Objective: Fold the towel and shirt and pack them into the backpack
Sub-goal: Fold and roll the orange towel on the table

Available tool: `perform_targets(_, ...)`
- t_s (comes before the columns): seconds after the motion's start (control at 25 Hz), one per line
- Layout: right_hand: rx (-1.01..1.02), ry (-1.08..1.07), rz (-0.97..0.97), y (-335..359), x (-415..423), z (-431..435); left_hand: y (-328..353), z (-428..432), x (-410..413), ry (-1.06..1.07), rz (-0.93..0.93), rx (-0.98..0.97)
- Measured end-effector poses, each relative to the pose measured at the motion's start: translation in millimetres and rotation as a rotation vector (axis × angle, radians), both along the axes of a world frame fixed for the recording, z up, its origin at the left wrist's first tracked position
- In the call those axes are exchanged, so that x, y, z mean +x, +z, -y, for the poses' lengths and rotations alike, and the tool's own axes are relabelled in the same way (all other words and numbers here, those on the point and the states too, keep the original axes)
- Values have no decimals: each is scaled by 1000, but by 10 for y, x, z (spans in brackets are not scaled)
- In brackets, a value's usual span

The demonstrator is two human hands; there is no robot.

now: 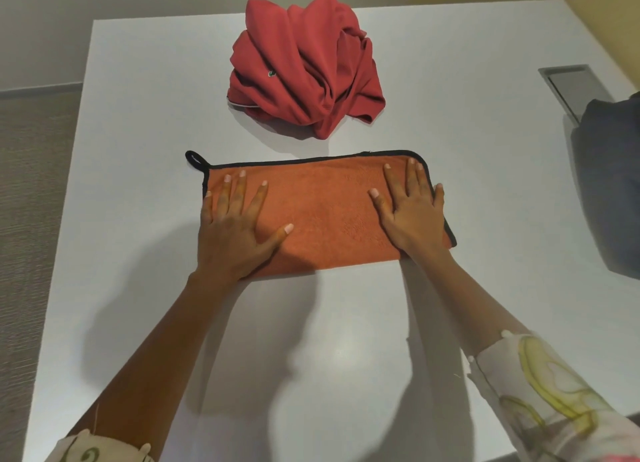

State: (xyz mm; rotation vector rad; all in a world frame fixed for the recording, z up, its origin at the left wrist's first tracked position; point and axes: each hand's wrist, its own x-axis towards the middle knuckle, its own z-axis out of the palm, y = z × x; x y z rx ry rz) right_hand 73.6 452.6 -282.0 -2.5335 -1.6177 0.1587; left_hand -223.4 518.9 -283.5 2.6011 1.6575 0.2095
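Towel (325,212) lies flat under spread fingers (239,191) of both hands.

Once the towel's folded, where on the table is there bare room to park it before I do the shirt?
Widest bare patch: the near table between the orange towel and your edge, crossed by both forearms. Also free: the left strip beside the towel and red shirt, and the stretch right of the shirt up to the recessed panel. Crowded: the narrow towel-shirt gap, and the right edge by the dark backpack.
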Motion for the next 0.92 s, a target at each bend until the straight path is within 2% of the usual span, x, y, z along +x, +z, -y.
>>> perform_targets(0.16,33,4,-8,22,-11,24,26,30,-78,-1,10,-32)
perform_targets(0.36,56,14,-58,57,0,10,37,37,-54,18,-25,16)
perform_targets(0.48,147,-182,-96,163,9,65,3,52,-55,7,-15,59)
perform_targets(0.6,103,-416,-131,325,19,179,-30,44,-62,-4,20,56)
perform_targets(0.92,-122,-617,-291,497,160,378,-5,198,66,-38,10,-41)
